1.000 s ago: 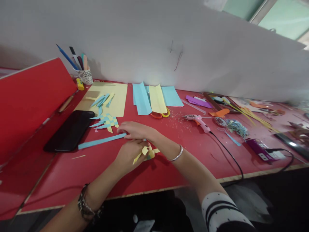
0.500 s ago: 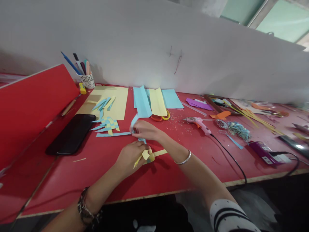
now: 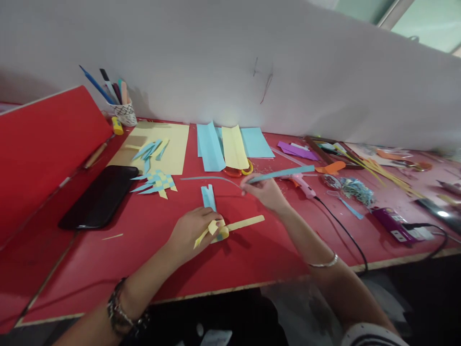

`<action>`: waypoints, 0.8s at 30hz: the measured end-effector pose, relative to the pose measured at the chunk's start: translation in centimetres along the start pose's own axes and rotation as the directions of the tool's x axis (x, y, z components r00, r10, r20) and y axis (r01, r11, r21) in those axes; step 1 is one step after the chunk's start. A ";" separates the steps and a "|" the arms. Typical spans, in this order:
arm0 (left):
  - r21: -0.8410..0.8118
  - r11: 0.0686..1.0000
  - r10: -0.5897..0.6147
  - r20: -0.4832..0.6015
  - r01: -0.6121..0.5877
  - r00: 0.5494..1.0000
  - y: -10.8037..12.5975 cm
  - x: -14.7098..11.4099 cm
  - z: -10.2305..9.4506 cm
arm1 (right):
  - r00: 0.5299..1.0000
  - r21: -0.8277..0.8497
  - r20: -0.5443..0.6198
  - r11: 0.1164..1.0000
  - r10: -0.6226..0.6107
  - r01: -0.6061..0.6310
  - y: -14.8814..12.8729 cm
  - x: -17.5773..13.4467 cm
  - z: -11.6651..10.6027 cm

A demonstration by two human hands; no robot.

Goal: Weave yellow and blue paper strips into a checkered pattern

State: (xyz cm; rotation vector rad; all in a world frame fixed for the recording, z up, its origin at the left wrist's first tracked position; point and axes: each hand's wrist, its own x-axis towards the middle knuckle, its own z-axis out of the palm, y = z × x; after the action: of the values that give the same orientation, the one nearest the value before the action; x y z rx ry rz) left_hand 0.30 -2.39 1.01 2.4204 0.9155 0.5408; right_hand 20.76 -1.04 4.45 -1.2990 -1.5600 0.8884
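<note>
Near the table's front, my left hand is closed on a small piece of woven paper strips in yellow and blue. A long yellow end points right from the weave, and short blue ends stick up beyond the fingers. Higher and to the right, my right hand pinches a long blue paper strip. One part of that strip reaches right over the pink glue gun; a thinner part trails left. Part of the weave is hidden by the left fingers.
A woven paper piece lies beside a black phone on the left. Folded blue paper and yellow paper lie at the back near scissors. A pen cup stands back left. The glue gun's cord runs to a purple socket box.
My right hand has moved right, away from my left hand, drawing the blue strip out sideways. My left hand stays on the woven piece. The view has shifted slightly.
</note>
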 end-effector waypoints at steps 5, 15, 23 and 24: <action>-0.005 1.000 0.006 -0.012 -0.006 1.000 -0.3 -0.1 0.2 | 0.980 -0.375 0.050 0.906 -0.191 0.196 0.8 -4.3 -0.1; 0.053 0.998 -0.036 0.033 0.035 0.999 0.2 0.2 -0.1 | 0.934 -0.468 0.290 0.820 -0.209 0.329 1.7 -8.7 2.3; 0.048 0.992 -0.115 0.000 0.115 0.993 0.0 0.2 0.2 | 0.926 -0.437 0.295 0.828 -0.236 0.351 1.6 -8.9 2.9; 0.055 0.992 -0.114 -0.007 0.114 0.993 -0.1 0.2 0.3 | 0.927 -0.433 0.293 0.832 -0.234 0.346 1.7 -8.9 2.9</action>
State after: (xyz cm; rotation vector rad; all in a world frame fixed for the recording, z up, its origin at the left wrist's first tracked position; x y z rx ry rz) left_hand 0.60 -2.28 0.78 2.3983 1.0763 0.4848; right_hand 19.02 -9.40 0.22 -1.2645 -2.1958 0.4775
